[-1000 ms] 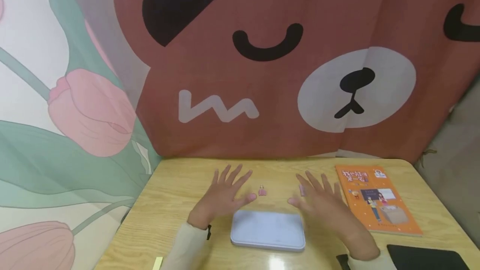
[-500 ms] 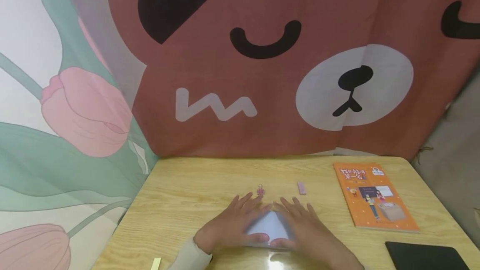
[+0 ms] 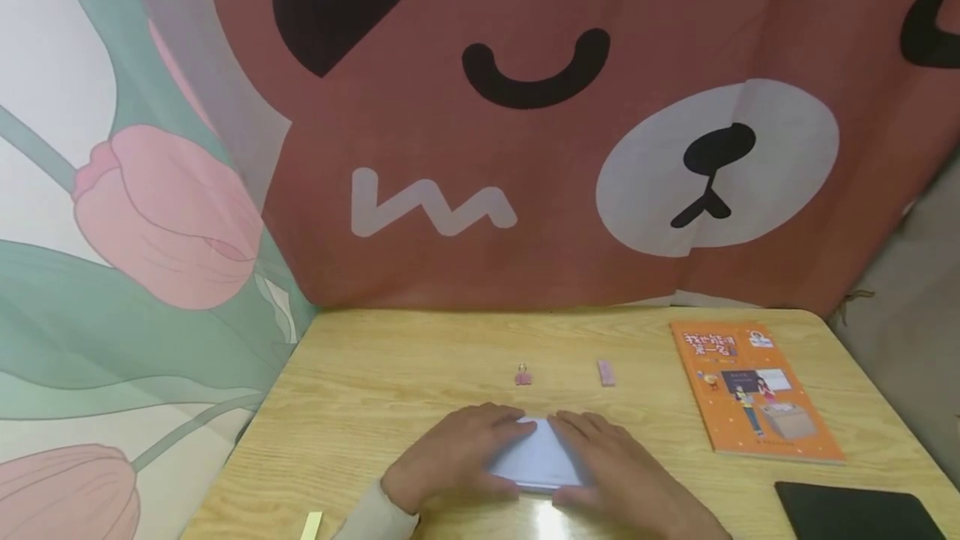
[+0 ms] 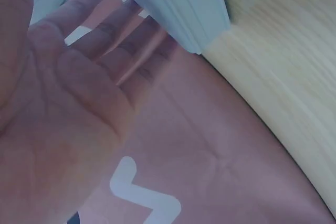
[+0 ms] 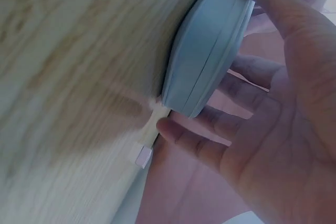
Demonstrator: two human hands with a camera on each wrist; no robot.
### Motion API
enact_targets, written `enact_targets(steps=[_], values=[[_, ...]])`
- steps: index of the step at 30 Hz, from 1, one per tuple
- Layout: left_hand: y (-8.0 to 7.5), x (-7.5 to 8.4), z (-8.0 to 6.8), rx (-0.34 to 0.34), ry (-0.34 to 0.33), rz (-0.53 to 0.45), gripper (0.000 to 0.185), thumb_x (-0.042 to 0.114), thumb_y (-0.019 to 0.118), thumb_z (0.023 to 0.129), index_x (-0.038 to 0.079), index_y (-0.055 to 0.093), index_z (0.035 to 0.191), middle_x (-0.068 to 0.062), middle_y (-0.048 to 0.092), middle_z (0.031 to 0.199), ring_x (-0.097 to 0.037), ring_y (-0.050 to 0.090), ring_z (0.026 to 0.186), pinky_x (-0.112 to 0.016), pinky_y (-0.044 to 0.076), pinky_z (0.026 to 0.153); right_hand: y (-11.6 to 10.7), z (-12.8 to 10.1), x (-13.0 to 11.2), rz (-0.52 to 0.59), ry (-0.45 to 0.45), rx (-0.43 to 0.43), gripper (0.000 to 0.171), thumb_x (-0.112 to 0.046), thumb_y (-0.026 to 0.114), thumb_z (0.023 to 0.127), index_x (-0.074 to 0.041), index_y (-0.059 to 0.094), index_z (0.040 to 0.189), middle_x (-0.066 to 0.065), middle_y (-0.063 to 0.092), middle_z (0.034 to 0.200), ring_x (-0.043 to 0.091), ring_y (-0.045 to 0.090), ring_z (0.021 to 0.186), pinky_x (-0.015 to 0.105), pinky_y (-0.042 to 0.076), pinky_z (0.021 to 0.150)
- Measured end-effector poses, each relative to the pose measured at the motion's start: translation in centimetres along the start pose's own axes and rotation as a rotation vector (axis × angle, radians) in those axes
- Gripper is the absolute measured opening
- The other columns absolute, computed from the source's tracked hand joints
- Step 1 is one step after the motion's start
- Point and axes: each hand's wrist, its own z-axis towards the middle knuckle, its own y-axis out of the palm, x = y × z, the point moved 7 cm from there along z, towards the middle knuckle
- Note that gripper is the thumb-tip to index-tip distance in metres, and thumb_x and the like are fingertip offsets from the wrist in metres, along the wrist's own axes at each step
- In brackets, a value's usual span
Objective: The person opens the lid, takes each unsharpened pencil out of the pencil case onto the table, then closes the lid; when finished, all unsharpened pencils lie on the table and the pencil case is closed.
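A flat, pale blue rounded case (image 3: pixel 538 458) lies on the wooden table in front of the person. The left hand (image 3: pixel 453 450) holds its left end, fingers over the far side and thumb at the near edge. Likewise, the right hand (image 3: pixel 626 467) grips the right end between thumb and fingers. A seam runs along the side of the case (image 5: pixel 202 51) in the right wrist view. In the left wrist view, the left fingers reach behind the case (image 4: pixel 181 3). Beyond the hands stand a small pink binder clip (image 3: pixel 522 377) and a small pinkish block (image 3: pixel 606 373).
An orange book (image 3: pixel 757 394) lies at the right of the table (image 3: pixel 375 357). Nearer, a flat black object (image 3: pixel 858 511) sits at the right. A yellow strip (image 3: pixel 311 525) shows at the lower left. A curtain with a bear print (image 3: pixel 555 265) hangs behind the table.
Both hands have come down and inward from above the table, where their fingers were spread. They now hold the two ends of the case, which stays in about the same place.
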Motion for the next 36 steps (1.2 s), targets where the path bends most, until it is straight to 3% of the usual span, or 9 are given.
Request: enact_targets(steps=[8,16,20,29,33,36], values=[[0.4,-0.2,0.7,0.042,0.033,0.071,0.077,0.060,0.089,0.086,0.023,0.070,0.151,-0.004,0.071,0.150,-0.018,0.072,0.130,-0.035,0.061,0.103,0.1,0.0,-0.2,-0.051,-0.020,0.050,0.089,-0.043,0.092,0.088,-0.007,0.055,0.160,0.004,0.061,0.158,0.026,0.060,0.138,0.052,0.057,0.109],[0.4,0.9,1.0,0.117,0.158,0.299,0.075,0.069,0.083,0.083,0.022,0.075,0.141,0.000,0.079,0.133,-0.013,0.077,0.100,-0.025,0.062,0.080,0.2,0.0,-0.4,-0.034,-0.021,0.067,0.087,-0.041,0.091,0.087,-0.006,0.055,0.159,0.004,0.062,0.155,0.026,0.061,0.136,0.051,0.058,0.107],[0.0,0.6,1.3,0.099,0.148,0.205,0.064,0.059,0.081,0.087,0.022,0.078,0.139,0.002,0.080,0.128,-0.009,0.076,0.097,-0.023,0.061,0.078,0.2,0.1,-0.1,0.008,-0.022,0.045,0.088,-0.039,0.092,0.088,-0.008,0.053,0.161,0.003,0.061,0.156,0.026,0.059,0.140,0.054,0.056,0.111],[-0.9,-0.5,0.9,0.031,0.084,-0.107,0.055,0.041,0.078,0.096,0.021,0.074,0.147,-0.005,0.075,0.143,-0.012,0.075,0.121,-0.026,0.061,0.097,0.2,0.4,0.6,0.088,0.023,-0.044,0.096,-0.045,0.094,0.087,-0.014,0.048,0.166,0.002,0.056,0.162,0.026,0.056,0.143,0.057,0.053,0.113],[-1.5,-1.4,0.8,0.035,0.076,-0.203,0.044,0.042,0.071,0.106,0.022,0.075,0.145,0.003,0.077,0.139,-0.005,0.073,0.120,-0.025,0.059,0.100,-0.6,0.5,1.4,0.189,0.079,-0.081,0.094,-0.063,0.085,0.090,-0.021,0.050,0.166,0.006,0.051,0.168,0.031,0.054,0.147,0.060,0.053,0.111],[-2.3,-1.8,0.8,0.082,0.077,-0.218,0.038,0.045,0.064,0.112,0.024,0.078,0.140,0.009,0.080,0.130,0.000,0.074,0.114,-0.024,0.061,0.096,-1.8,0.7,1.9,0.267,0.102,-0.058,0.079,-0.069,0.072,0.098,-0.020,0.059,0.159,0.007,0.057,0.163,0.036,0.058,0.145,0.064,0.053,0.111]])
